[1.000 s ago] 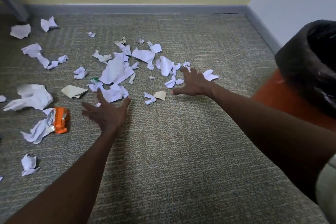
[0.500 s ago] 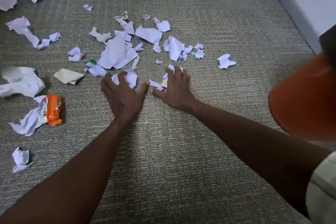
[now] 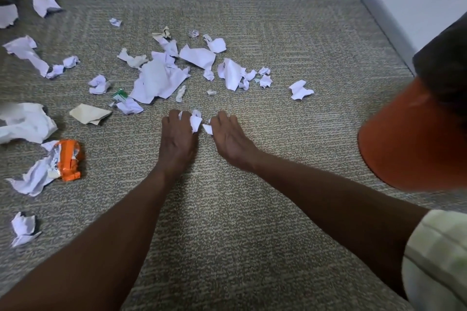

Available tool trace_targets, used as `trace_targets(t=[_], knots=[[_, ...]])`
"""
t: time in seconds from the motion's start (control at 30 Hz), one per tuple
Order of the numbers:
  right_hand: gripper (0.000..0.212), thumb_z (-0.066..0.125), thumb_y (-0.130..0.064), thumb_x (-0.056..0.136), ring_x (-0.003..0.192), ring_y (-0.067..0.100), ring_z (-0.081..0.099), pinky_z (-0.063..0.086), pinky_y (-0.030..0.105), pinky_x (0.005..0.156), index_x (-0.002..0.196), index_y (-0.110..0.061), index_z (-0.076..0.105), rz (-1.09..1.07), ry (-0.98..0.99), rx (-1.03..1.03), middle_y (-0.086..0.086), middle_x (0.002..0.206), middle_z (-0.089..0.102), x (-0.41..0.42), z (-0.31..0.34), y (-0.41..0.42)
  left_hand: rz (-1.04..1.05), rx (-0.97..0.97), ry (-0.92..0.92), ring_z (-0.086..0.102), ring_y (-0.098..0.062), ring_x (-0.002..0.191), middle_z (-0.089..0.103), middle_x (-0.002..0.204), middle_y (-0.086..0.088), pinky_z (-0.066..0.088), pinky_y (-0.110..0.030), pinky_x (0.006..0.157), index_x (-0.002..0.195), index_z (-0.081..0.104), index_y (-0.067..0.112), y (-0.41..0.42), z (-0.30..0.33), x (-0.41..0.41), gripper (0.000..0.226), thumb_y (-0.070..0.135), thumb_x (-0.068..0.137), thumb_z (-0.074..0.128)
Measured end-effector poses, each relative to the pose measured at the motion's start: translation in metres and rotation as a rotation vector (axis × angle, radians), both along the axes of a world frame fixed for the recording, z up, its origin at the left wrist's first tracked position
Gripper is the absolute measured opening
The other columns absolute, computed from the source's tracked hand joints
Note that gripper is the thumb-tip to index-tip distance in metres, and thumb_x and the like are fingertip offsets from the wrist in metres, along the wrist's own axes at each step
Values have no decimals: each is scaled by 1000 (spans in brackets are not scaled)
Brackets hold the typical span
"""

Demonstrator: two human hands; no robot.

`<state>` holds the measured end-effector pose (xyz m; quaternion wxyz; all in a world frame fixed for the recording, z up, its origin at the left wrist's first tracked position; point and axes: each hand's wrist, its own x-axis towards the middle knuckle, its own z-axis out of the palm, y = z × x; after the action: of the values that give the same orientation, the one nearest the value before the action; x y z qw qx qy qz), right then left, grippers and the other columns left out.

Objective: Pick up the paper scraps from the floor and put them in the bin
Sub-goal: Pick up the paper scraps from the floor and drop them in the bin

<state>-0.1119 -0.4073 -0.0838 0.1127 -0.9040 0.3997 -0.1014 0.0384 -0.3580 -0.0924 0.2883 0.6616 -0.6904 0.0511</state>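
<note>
Near the middle of the frame both hands press down on the carpet (image 3: 252, 222) side by side — the left hand (image 3: 178, 137) curls its fingers round a crumpled white scrap (image 3: 195, 121), the right hand (image 3: 228, 137) pinches a smaller scrap (image 3: 207, 128) at its fingertips. More paper scraps (image 3: 161, 78) lie scattered above and to the left, and the orange bin (image 3: 404, 144) — black-lined — stands at the right edge.

both forearms are bare from wrist to elbow, with no watch, ring or band showing on the left hand (image 3: 178, 137) or right hand (image 3: 228, 137). a short sleeve (image 3: 434, 257) of pale, cream-green fabric with faint stripes covers the right upper arm.
</note>
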Motion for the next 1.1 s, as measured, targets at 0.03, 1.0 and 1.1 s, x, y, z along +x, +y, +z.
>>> trace_targets(t=[0.03, 1.0, 1.1], knots=[[16, 37, -1, 97, 94, 31, 45, 44, 46, 84, 106, -3, 50, -44, -26, 78, 19, 109, 48, 2, 5, -2, -2, 18, 42, 47, -35, 77, 53, 86, -24, 42, -45, 65, 99, 47, 5, 4, 4, -3, 19, 2, 91, 64], [16, 62, -26, 86, 49, 19, 52, 38, 21, 45, 80, -11, 65, -775, -1043, 894, 7, 63, 61, -35, 159, 17, 324, 91, 1148, 58, -16, 77, 66, 86, -2, 42, -32, 70, 100, 63, 8, 13, 149, -127, 40, 45, 98, 48], [19, 56, -31, 91, 78, 23, 71, 53, 30, 63, 91, -17, 68, -669, -1017, 811, 5, 85, 74, -37, 171, 18, 325, 127, 1267, 63, -15, 90, 68, 99, 0, 48, -32, 77, 115, 60, 13, 13, 165, -139, 56, 62, 96, 41]])
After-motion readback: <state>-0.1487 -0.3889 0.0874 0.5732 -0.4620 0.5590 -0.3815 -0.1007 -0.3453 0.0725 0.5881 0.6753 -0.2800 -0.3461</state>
